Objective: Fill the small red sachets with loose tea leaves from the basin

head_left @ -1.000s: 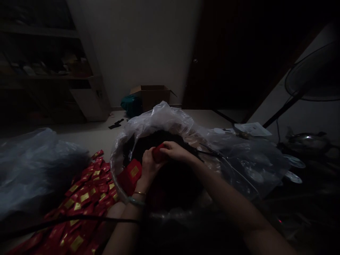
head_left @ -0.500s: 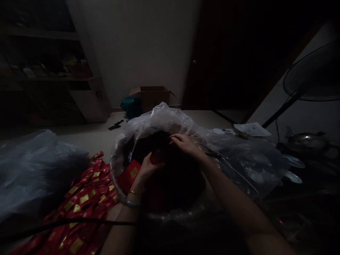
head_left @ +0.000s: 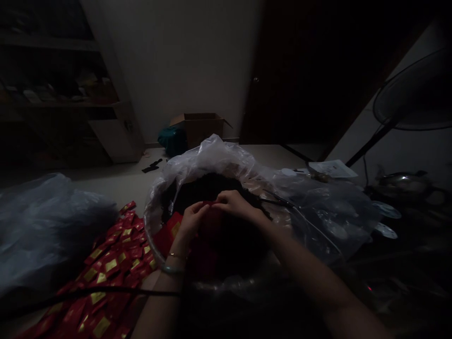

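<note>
Over a plastic-lined tub [head_left: 151, 235] full of dark loose material [head_left: 215, 181], both my hands pinch the top edge of a small red packet [head_left: 211, 221]. My left hand [head_left: 192, 219] grips its left corner, thumb and fingers together. My right hand [head_left: 231, 205] pinches the right side of the same edge. The packet's lower part fades into shadow. Other red packets with a gold label [head_left: 175, 229] lie in the tub beside my left wrist. I cannot make out exactly what the dark material is.
Many red packets [head_left: 111, 266] are heaped on the floor at left, beside a large clear plastic bag [head_left: 52, 226]. An open cardboard box [head_left: 203, 129] and a teal bag [head_left: 173, 141] stand by the wall. Scissors [head_left: 278, 200] lie on plastic at right, near a standing fan [head_left: 416, 94].
My right hand has come down and left from above the dark material to the packet and now pinches its top edge. My left hand has kept hold of it, nearly in place.
</note>
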The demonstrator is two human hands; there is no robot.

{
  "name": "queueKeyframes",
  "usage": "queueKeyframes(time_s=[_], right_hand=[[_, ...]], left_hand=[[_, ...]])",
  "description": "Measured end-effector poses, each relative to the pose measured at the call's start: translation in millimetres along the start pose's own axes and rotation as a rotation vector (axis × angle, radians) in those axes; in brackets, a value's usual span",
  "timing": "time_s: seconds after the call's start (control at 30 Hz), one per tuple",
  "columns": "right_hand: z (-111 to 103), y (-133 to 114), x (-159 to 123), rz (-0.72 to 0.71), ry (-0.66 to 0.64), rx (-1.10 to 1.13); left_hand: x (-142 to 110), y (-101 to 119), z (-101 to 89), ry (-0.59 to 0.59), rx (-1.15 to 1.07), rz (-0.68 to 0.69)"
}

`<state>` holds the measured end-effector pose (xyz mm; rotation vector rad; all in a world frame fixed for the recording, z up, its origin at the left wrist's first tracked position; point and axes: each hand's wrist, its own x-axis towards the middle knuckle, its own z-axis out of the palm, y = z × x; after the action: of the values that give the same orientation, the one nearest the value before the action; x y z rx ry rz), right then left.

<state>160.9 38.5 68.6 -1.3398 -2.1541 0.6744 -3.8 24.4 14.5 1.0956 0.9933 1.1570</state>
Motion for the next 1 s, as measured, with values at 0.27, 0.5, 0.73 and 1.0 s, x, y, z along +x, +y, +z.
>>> queueKeyframes(time_s=[0.27, 0.5, 0.73, 1.0], right_hand=[[27.7, 25.3, 1.7, 0.258, 0.164, 0.558], [32.6, 26.0, -1.2, 0.230, 0.260, 0.541], [32.0, 25.3, -1.9, 0.214, 0.204, 0.542], [41.7, 31.0, 0.7, 0.171, 0.266, 0.495]], left_hand=[[5.6, -8.7, 4.8, 0.162, 0.033, 0.074], [2.8, -7.5, 3.2, 0.113, 0.071, 0.055], [-0.4, -6.8, 5.7, 0.117, 0.050, 0.013], [1.5, -25.9, 13.4, -0.080, -0.157, -0.165]])
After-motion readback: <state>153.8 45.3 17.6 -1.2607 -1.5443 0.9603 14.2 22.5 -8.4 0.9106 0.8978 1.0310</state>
